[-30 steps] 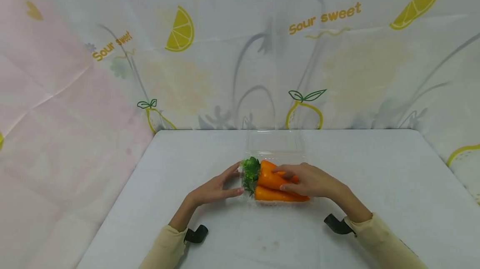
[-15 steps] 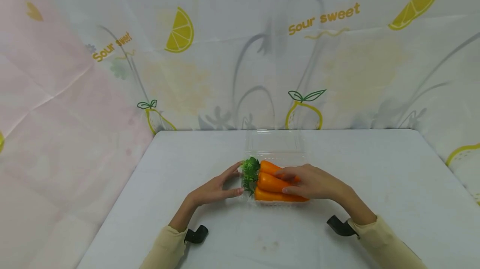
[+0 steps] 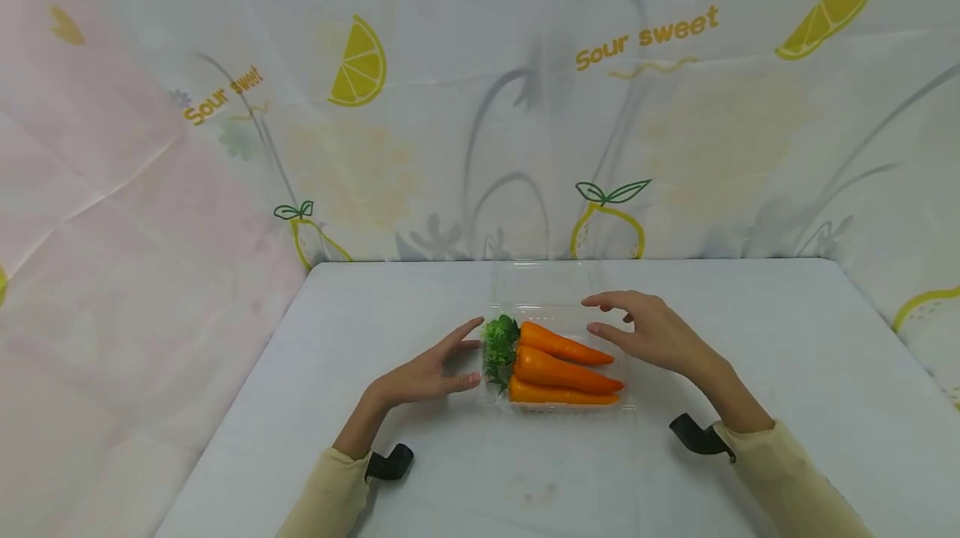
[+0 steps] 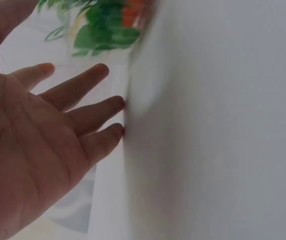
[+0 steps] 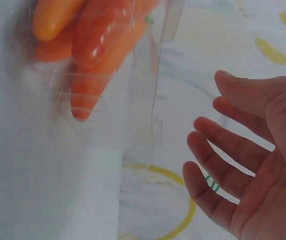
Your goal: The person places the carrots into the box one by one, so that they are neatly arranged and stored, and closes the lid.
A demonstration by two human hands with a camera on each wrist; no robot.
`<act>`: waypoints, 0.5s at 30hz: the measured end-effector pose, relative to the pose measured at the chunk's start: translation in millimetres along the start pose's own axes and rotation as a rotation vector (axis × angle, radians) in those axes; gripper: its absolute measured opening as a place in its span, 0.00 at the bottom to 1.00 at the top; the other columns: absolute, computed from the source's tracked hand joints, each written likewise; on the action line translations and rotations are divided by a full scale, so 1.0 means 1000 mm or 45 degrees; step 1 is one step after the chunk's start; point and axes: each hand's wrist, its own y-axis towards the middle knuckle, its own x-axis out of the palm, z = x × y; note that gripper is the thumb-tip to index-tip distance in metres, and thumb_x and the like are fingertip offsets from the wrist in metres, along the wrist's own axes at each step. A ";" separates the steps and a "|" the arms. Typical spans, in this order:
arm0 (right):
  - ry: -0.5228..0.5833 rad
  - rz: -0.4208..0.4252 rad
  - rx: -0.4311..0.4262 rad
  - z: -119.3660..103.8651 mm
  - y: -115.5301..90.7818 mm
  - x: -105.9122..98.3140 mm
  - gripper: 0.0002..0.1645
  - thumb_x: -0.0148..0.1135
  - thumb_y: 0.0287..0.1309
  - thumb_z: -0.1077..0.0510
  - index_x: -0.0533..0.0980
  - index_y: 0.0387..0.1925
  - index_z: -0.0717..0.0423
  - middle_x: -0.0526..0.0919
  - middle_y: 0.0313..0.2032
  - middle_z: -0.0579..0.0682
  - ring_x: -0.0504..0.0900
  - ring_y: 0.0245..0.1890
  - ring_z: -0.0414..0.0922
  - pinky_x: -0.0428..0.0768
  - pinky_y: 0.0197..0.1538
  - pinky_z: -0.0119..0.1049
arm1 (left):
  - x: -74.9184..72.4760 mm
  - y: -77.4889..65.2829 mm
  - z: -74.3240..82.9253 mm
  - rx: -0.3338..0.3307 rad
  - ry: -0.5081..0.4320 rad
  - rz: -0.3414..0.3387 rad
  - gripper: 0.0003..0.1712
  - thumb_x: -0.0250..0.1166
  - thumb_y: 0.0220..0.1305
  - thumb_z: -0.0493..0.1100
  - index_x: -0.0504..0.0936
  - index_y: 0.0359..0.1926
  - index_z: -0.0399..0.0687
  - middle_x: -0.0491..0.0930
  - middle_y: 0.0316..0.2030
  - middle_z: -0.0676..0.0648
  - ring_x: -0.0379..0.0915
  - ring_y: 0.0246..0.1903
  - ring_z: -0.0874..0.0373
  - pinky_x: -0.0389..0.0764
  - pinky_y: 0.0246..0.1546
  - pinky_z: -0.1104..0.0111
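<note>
Three orange carrots [image 3: 566,368] with green leafy tops [image 3: 499,348] lie side by side in a clear plastic box [image 3: 628,399], tops to the left. My left hand [image 3: 423,373] is beside the box's left end, fingers spread and holding nothing; in the left wrist view its palm and fingers [image 4: 100,112] stand apart from the leaves. Over the box's back right corner hovers my right hand [image 3: 660,331], its fingers loosely bent with nothing in them. The right wrist view shows the carrot tips [image 5: 82,100] through the clear wall, away from that hand.
The box's transparent lid [image 3: 547,281] lies folded back toward the table's rear edge. A white table [image 3: 750,329] extends around the box. Behind it hangs a lemon-print cloth [image 3: 450,146]. A black wrist mount [image 3: 390,463] sticks out from each sleeve.
My right hand has come off the carrots and moved up and to the right, leaving all three in sight. The left hand has barely shifted.
</note>
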 end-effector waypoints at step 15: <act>0.050 0.326 0.286 0.041 0.034 0.002 0.22 0.68 0.63 0.54 0.78 0.54 0.63 0.85 0.40 0.58 0.84 0.40 0.55 0.81 0.40 0.47 | -0.028 0.054 0.005 -0.137 -0.164 0.486 0.32 0.61 0.71 0.48 0.67 0.67 0.32 0.82 0.49 0.37 0.83 0.43 0.48 0.82 0.40 0.59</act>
